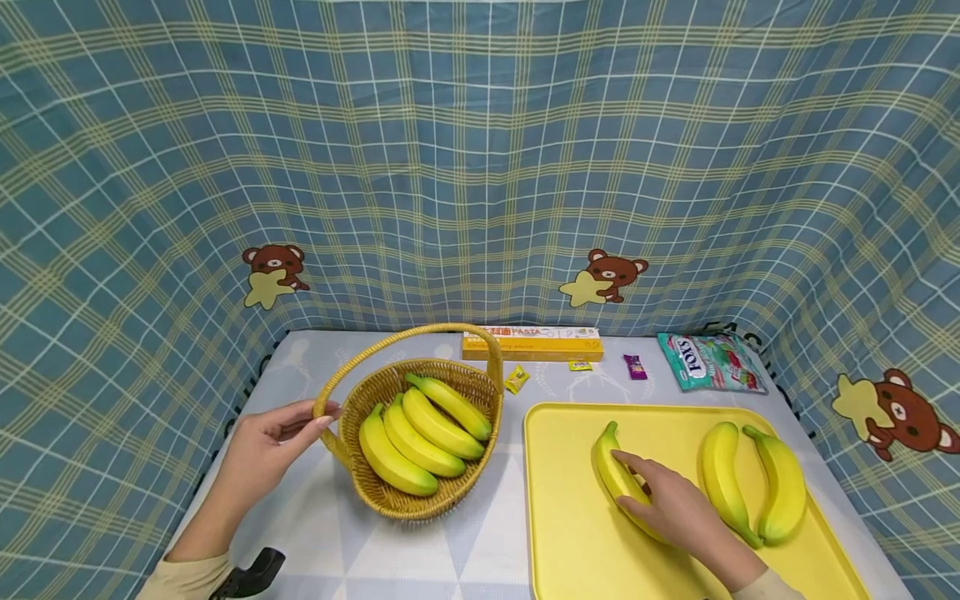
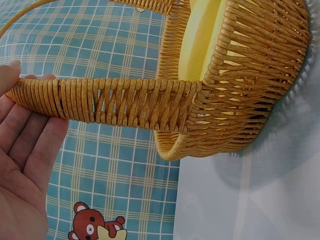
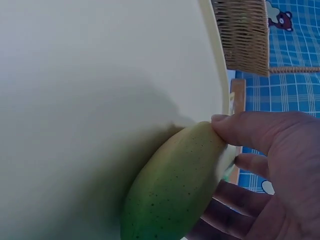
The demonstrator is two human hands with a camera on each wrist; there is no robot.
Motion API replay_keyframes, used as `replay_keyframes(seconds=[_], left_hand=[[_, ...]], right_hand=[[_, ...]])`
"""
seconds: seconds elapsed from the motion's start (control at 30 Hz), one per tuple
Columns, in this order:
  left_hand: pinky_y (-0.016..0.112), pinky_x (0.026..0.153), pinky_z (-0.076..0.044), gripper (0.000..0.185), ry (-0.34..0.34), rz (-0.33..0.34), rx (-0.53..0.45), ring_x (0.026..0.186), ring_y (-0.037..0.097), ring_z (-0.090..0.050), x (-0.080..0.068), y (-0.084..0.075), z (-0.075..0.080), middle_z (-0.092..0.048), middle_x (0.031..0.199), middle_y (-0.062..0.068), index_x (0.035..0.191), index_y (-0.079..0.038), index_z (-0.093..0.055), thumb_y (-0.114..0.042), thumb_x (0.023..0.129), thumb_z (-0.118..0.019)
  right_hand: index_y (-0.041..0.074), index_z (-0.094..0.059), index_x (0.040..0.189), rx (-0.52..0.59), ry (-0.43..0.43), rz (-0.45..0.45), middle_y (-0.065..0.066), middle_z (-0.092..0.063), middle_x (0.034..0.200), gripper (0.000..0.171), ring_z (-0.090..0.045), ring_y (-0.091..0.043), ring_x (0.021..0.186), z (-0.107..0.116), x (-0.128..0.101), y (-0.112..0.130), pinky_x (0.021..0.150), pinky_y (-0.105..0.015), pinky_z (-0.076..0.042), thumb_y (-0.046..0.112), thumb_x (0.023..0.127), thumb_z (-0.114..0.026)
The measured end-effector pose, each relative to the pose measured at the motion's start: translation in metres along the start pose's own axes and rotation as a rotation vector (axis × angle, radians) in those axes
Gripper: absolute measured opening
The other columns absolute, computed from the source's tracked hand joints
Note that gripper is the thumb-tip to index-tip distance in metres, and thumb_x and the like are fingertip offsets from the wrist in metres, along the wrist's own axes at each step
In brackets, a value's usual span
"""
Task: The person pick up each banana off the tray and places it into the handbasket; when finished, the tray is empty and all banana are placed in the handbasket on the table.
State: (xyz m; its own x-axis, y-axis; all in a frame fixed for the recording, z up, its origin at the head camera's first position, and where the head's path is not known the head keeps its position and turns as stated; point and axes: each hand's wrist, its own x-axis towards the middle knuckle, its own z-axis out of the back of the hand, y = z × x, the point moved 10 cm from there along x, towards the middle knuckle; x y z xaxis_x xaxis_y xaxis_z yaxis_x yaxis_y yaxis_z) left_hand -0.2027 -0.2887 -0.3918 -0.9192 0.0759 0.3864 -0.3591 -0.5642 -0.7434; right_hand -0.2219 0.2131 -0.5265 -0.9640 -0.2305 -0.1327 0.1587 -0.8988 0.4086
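Observation:
My left hand [image 1: 262, 446] pinches the handle [image 1: 325, 417] of a woven wicker basket [image 1: 367, 492] between thumb and fingers; in the left wrist view the fingers lie behind the wrapped handle [image 2: 125, 102]. Several yellow bananas [image 1: 420, 433] lie side by side in the basket. Over on the yellow tray [image 1: 570, 500], my right hand [image 1: 671, 504] has its thumb and fingers on either side of a banana [image 1: 611, 467]. The right wrist view shows the thumb at the edge of that banana [image 3: 172, 185], whose green end is close to the camera.
Two more bananas [image 1: 722, 475] lie at the tray's right side. Behind stand a pasta box [image 1: 532, 346], small wrapped candies [image 1: 517, 379] and a teal candy bag [image 1: 712, 362]. A blue plaid curtain [image 1: 480, 167] encloses the table's back and sides.

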Motion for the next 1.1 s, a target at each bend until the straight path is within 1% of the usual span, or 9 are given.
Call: replay_keyframes(seconds=[0.2, 0.37, 0.5, 0.67, 0.87, 1.1], left_hand=[[0.014, 0.080, -0.056, 0.021, 0.005, -0.003, -0.009, 0.100, -0.003, -0.068, 0.000, 0.001, 0.000, -0.077, 0.107, 0.008, 0.116, -0.006, -0.076, -0.003, 0.096, -0.070], [0.014, 0.080, -0.057, 0.021, 0.004, -0.005, -0.012, 0.099, -0.004, -0.068, 0.000, 0.001, 0.000, -0.077, 0.107, 0.009, 0.116, -0.005, -0.076, -0.001, 0.096, -0.070], [0.015, 0.079, -0.057, 0.021, 0.002, -0.013, -0.019, 0.098, -0.004, -0.068, 0.000, 0.000, 0.000, -0.077, 0.107, 0.010, 0.115, -0.005, -0.076, 0.000, 0.096, -0.069], [0.015, 0.079, -0.057, 0.021, -0.002, -0.015, -0.016, 0.098, -0.004, -0.068, 0.000, 0.000, 0.001, -0.077, 0.107, 0.010, 0.115, -0.005, -0.076, -0.001, 0.096, -0.069], [0.015, 0.080, -0.057, 0.020, -0.001, -0.010, -0.020, 0.099, -0.003, -0.068, 0.000, 0.000, 0.001, -0.077, 0.107, 0.009, 0.115, -0.005, -0.076, -0.002, 0.096, -0.069], [0.014, 0.080, -0.057, 0.021, 0.000, -0.009, -0.019, 0.099, -0.003, -0.068, 0.000, 0.000, 0.001, -0.077, 0.106, 0.008, 0.116, -0.005, -0.076, -0.001, 0.096, -0.069]], right_hand=[[0.022, -0.059, 0.143, 0.026, 0.001, 0.003, 0.005, -0.068, 0.110, 0.062, -0.057, -0.008, 0.083, 0.001, -0.001, 0.005, 0.067, -0.033, -0.049, 0.037, 0.087, -0.081], [0.025, -0.060, 0.142, 0.093, -0.016, 0.041, 0.008, -0.067, 0.119, 0.060, -0.059, -0.006, 0.087, 0.009, -0.001, 0.022, 0.067, -0.029, -0.050, 0.037, 0.088, -0.081], [0.027, -0.059, 0.142, 0.138, -0.029, 0.101, 0.011, -0.066, 0.121, 0.058, -0.060, -0.004, 0.089, 0.017, 0.000, 0.044, 0.066, -0.025, -0.049, 0.038, 0.089, -0.080], [0.029, -0.058, 0.143, 0.158, -0.023, 0.171, 0.010, -0.064, 0.127, 0.057, -0.059, -0.003, 0.089, 0.024, 0.003, 0.074, 0.065, -0.022, -0.050, 0.039, 0.091, -0.078], [0.030, -0.057, 0.145, 0.202, -0.016, 0.289, 0.009, -0.065, 0.126, 0.056, -0.058, -0.003, 0.087, 0.027, 0.010, 0.112, 0.058, -0.021, -0.048, 0.038, 0.093, -0.076], [0.027, -0.056, 0.146, 0.153, -0.035, 0.424, 0.011, -0.065, 0.124, 0.058, -0.059, -0.004, 0.089, 0.030, 0.024, 0.157, 0.063, -0.021, -0.050, 0.035, 0.092, -0.077]])
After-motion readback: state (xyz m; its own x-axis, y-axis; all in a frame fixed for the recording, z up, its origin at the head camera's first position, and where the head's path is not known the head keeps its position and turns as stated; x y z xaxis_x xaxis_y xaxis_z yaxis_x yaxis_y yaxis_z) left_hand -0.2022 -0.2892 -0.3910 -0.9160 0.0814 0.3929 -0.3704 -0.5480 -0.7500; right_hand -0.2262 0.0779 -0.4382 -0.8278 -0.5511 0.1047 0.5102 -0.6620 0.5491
